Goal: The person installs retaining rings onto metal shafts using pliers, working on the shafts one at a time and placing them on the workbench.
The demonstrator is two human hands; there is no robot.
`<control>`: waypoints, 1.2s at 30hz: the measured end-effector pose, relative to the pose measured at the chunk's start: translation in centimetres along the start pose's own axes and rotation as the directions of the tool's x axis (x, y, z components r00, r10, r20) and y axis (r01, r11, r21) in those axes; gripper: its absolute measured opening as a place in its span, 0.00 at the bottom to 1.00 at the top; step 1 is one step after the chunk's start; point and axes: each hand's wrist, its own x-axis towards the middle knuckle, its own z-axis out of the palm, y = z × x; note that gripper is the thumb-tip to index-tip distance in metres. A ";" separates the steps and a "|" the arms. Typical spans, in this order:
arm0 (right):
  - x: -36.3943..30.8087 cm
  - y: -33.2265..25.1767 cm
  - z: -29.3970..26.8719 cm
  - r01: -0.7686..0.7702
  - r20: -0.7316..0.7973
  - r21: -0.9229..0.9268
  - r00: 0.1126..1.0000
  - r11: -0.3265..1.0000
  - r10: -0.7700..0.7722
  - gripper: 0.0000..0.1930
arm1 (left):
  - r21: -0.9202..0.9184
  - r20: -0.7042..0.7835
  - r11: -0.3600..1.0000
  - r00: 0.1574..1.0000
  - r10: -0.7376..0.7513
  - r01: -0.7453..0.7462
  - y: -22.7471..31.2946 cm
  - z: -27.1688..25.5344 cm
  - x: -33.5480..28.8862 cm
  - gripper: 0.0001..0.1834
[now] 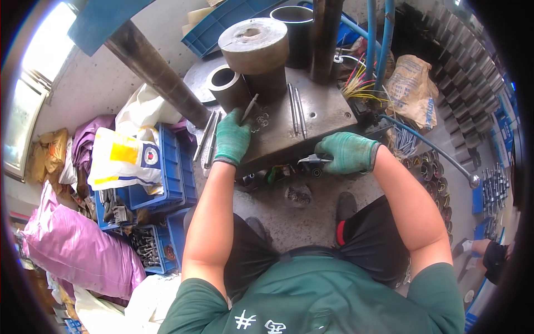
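My left hand (232, 137), in a green knitted glove, is closed around a short metal rod (251, 106) that points up and away over the steel press table (328, 106). Beside its fingertips lie a few small thin metal rings (260, 121). Just left of this hand, two slim steel rods (206, 136) lie at the table's edge. Another pair of steel rods (297, 111) rests on the table between my hands. My right hand (347, 153), gloved the same way, is closed on a silver pliers-like tool (315, 159) in front of the table's near edge; its handles are hidden.
A thick steel cylinder (254, 47) and a hollow sleeve (229, 89) stand at the back, between press columns (167, 78). Blue crates (172, 167) and a purple sack (78, 245) fill the left. A blue lever with a ball end (474, 180) juts out right. Another person's leg (478, 246) shows far right.
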 end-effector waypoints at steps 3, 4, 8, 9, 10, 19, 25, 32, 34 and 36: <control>-0.1 -0.1 -0.3 -0.032 0.062 -0.017 0.998 0.999 0.033 0.23 | 0.072 0.093 0.997 0.995 0.026 -0.032 0.7 -0.8 -0.1 0.18; -0.1 -0.2 -0.2 -0.026 0.063 -0.023 0.998 0.999 0.027 0.22 | 0.100 0.127 0.994 0.992 0.020 -0.033 0.9 -0.9 0.0 0.17; -0.4 -0.3 0.3 0.007 0.034 0.000 0.999 1.000 -0.007 0.22 | 0.231 0.194 0.964 0.977 0.086 -0.131 0.9 -0.9 -0.7 0.18; -0.4 -0.4 0.4 0.010 0.036 -0.001 0.999 1.000 -0.010 0.22 | 0.232 0.192 0.964 0.978 0.084 -0.128 0.4 -0.6 -0.7 0.18; -0.4 -0.5 0.5 0.010 0.046 -0.004 0.999 1.000 -0.010 0.21 | 0.246 0.185 0.961 0.979 0.083 -0.128 0.4 -0.3 -0.7 0.18; -0.5 -0.4 0.6 0.022 0.037 -0.012 0.999 1.000 -0.022 0.22 | 0.240 0.187 0.964 0.980 0.066 -0.111 0.7 0.3 -0.5 0.16; -0.7 -1.2 -0.4 -0.035 0.059 0.030 0.998 0.999 0.033 0.23 | -0.043 0.096 0.996 0.993 -0.068 0.072 0.6 0.3 -0.3 0.18; -0.7 -0.3 0.5 0.004 0.026 -0.002 1.000 1.000 -0.004 0.23 | -0.073 0.110 0.991 0.989 -0.104 0.112 1.2 -0.2 -0.3 0.21; -0.6 -0.4 0.4 0.026 0.020 -0.022 0.999 0.999 -0.025 0.23 | -0.063 0.117 0.991 0.987 -0.110 0.118 1.0 -0.2 -0.2 0.21; -0.5 -1.0 -0.1 -0.041 -0.008 0.024 0.999 0.999 0.041 0.24 | -0.017 0.127 0.994 0.987 -0.103 0.106 0.4 -0.3 -0.1 0.22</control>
